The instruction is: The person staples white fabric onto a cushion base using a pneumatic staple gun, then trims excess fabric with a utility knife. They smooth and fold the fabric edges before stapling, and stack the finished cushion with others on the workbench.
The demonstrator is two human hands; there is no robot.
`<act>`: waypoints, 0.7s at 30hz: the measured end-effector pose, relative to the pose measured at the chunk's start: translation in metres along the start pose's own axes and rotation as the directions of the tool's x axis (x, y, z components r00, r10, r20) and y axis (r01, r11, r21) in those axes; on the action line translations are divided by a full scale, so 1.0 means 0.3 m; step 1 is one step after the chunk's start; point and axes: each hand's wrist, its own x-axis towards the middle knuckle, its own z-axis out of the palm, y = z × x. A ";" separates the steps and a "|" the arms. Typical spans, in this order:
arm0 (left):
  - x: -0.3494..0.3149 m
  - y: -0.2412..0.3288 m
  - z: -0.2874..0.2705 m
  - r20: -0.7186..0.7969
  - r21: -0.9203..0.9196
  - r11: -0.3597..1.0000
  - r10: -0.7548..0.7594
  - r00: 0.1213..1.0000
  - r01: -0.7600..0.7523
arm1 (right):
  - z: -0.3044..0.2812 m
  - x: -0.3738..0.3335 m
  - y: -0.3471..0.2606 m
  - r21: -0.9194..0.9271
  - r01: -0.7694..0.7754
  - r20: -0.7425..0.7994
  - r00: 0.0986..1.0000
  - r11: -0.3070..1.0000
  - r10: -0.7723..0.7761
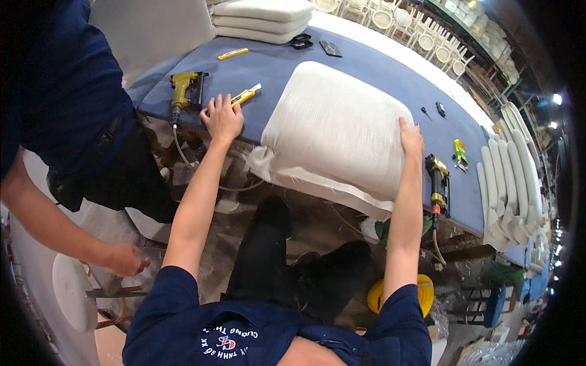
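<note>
A pale, fabric-covered seat cushion point(339, 116) lies on the blue-topped table in front of me, its loose cloth edge hanging over the near side. My right hand point(413, 139) grips the cushion's right edge, thumb on top; the fingers beyond the edge are partly hidden. Left of the cushion, my left hand point(223, 121) rests palm down at the table's front edge. Between its thumb and forefinger it holds a yellow utility knife point(246, 96), pointing toward the cushion. A yellow-and-black staple gun point(185, 91) lies left of that hand. Another staple gun point(437, 183) is just right of my right forearm.
A second yellow knife point(233, 53), a phone point(330, 48) and small black items lie on the blue table point(281, 58). Cushions are stacked at the back point(262, 21) and stand at the right point(510, 183). A co-worker point(79, 104) stands at left, hand point(126, 259) low. Air hoses hang below.
</note>
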 end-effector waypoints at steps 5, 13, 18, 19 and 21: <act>-0.014 -0.062 -0.063 -0.049 -0.237 0.971 0.006 0.999 -0.017 | -0.006 -0.390 0.037 -0.239 0.279 -0.365 0.862 0.930 -0.352; -0.640 0.350 -0.534 0.189 -0.972 0.146 0.013 0.982 0.185 | -0.012 -1.214 0.017 0.977 0.067 0.103 0.681 0.202 -0.725; -0.744 0.421 -0.638 0.157 -0.986 0.135 0.588 0.794 0.095 | -0.011 -1.229 0.034 0.989 0.081 0.009 0.796 0.122 -0.605; -0.685 0.402 -0.608 -0.027 -0.972 0.151 0.688 0.726 -0.180 | -0.020 -1.221 0.059 0.988 0.147 -0.095 0.843 0.057 -0.529; -0.547 0.345 -0.580 -0.240 -0.840 0.311 0.522 0.819 -0.444 | -0.132 -1.195 0.047 0.988 0.128 -0.154 0.899 -0.089 -0.411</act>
